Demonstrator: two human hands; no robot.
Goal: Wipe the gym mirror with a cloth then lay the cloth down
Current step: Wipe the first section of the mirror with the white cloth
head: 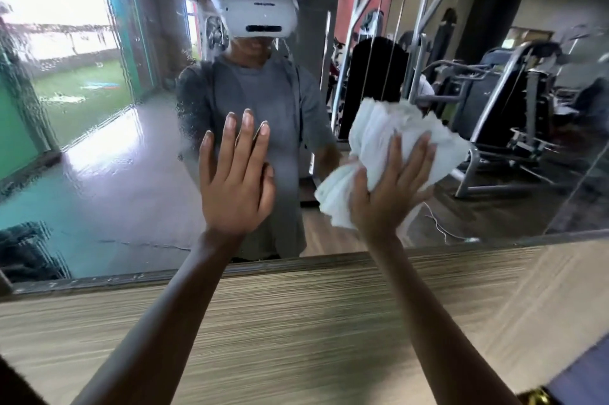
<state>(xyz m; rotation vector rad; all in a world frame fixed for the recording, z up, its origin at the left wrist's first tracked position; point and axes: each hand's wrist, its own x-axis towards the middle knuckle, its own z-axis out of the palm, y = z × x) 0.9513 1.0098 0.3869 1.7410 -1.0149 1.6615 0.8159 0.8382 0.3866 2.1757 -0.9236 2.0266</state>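
Observation:
The gym mirror fills the upper part of the view, its left half streaked with wet droplets. My right hand presses a crumpled white cloth flat against the glass right of centre, fingers straight and spread over it. Left of it, my left hand rests flat on the mirror with its fingers straight and holds nothing. A person wearing a white headset appears in the reflection behind both hands.
A wood-grain ledge runs under the mirror's dark lower edge, between me and the glass. Weight machines and a bright doorway show only as reflections. A dark surface sits at the bottom right corner.

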